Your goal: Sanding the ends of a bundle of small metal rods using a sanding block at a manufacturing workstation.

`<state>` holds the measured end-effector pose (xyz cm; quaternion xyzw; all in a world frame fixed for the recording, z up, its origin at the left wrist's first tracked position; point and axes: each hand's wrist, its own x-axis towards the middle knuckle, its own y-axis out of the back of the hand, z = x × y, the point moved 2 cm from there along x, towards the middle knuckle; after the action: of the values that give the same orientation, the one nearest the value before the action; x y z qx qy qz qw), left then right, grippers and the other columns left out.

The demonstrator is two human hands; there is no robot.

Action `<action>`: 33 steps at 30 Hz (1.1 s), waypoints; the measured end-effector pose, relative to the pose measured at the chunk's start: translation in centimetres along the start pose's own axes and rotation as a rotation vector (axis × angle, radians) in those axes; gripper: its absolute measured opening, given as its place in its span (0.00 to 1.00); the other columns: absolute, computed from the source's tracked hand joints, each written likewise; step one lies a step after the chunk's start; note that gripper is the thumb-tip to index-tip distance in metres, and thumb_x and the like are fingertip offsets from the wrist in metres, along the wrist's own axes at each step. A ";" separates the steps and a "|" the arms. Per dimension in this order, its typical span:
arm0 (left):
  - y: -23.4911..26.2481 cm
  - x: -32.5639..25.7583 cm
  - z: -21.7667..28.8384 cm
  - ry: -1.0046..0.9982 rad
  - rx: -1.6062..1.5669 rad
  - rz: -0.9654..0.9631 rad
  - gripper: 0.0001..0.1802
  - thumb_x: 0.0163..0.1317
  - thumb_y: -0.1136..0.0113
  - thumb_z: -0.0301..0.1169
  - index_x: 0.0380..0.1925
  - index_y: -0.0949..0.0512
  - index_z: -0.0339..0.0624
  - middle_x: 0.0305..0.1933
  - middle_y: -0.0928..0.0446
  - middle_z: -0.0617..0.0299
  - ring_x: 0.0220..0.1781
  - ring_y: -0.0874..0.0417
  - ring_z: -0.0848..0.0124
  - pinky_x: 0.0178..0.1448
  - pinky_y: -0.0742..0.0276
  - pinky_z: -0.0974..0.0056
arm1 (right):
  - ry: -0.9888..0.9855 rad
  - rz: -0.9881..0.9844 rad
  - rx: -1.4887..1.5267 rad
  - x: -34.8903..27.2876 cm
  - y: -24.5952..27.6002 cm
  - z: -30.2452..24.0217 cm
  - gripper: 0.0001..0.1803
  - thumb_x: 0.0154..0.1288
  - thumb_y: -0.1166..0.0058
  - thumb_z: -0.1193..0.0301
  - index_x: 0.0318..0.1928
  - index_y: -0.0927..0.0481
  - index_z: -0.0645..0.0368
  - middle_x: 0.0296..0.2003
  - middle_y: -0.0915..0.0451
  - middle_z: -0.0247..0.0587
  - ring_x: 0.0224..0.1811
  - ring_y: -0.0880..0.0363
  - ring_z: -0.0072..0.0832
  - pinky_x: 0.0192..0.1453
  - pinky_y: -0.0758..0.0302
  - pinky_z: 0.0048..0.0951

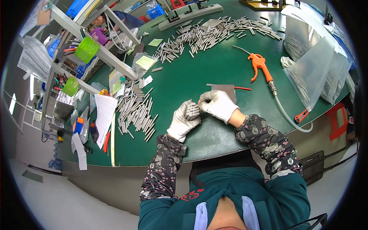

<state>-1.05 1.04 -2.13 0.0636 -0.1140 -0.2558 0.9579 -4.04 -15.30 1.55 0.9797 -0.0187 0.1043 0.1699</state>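
A bundle of short metal rods (pixel 192 111) stands gathered in my left hand (pixel 179 124), which wears a white glove. The gloved fingers wrap round the bundle, and the rod ends show as a round cluster facing up. My right hand (pixel 220 105), gloved too, is closed in a pinch right beside the bundle. Whatever sits between its fingertips, if anything, is too small to make out. Behind the right hand lies a grey-brown flat sheet (pixel 225 91), with a thin red-ended rod (pixel 243 88) by it.
Loose metal rods (pixel 138 113) lie left; a larger heap (pixel 214 34) spreads at the back. An orange air blow gun (pixel 261 68) with a hose lies right, near plastic bags (pixel 312 73) of rods. A shelf frame (pixel 111 57) borders the left; another person (pixel 115 19) is beyond.
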 end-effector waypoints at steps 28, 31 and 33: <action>-0.1 -0.2 0.6 0.031 -0.127 0.019 0.34 0.39 0.37 0.15 0.51 0.38 0.34 0.38 0.28 0.68 0.40 0.26 0.80 0.47 0.29 0.75 | 0.102 -0.041 0.130 -0.3 0.8 -0.1 0.08 0.53 0.47 0.74 0.33 0.22 0.65 0.26 0.23 0.39 0.31 0.26 0.20 0.37 0.29 0.21; 0.0 -0.2 0.3 0.039 -0.202 0.046 0.35 0.40 0.38 0.13 0.51 0.38 0.36 0.39 0.28 0.67 0.42 0.26 0.79 0.48 0.28 0.74 | 0.227 -0.001 -0.097 -0.8 1.8 -1.8 0.09 0.51 0.48 0.70 0.30 0.23 0.64 0.24 0.23 0.46 0.28 0.24 0.33 0.34 0.29 0.29; 0.2 -0.3 0.1 0.035 -0.210 0.050 0.35 0.40 0.38 0.13 0.52 0.38 0.37 0.40 0.28 0.67 0.42 0.25 0.78 0.48 0.28 0.74 | 0.149 -0.050 -0.039 -1.2 1.7 -1.5 0.08 0.50 0.48 0.70 0.28 0.24 0.63 0.22 0.24 0.45 0.28 0.25 0.35 0.34 0.29 0.30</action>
<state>-1.20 1.37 -2.10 -0.0356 -0.0715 -0.2412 0.9672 -5.60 -16.38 3.19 0.9659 0.0164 0.1723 0.1923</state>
